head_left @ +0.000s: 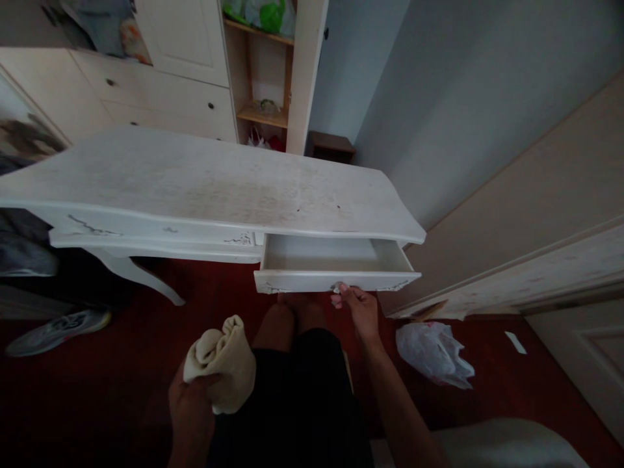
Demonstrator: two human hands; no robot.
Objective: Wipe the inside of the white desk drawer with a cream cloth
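A folded cream cloth (228, 367) is gripped in my left hand (194, 396), held beside my lap. My right hand (358, 307) pinches the small knob (337, 286) on the front of a white drawer (302, 281). That drawer is pulled out from the right side of the white table (160, 175), and its visible inside holds nothing. Brownish smudges and a few dark specks mark the tabletop. To the left, a second drawer front (146, 227) with carved trim sits closed.
Behind the table stands a white cabinet (188, 39) with an open shelf section holding bags. A white plastic bag (433, 351) lies on the red floor at right. At left are a grey shoe (61, 330) and a curved table leg (151, 283). A wall runs along the right.
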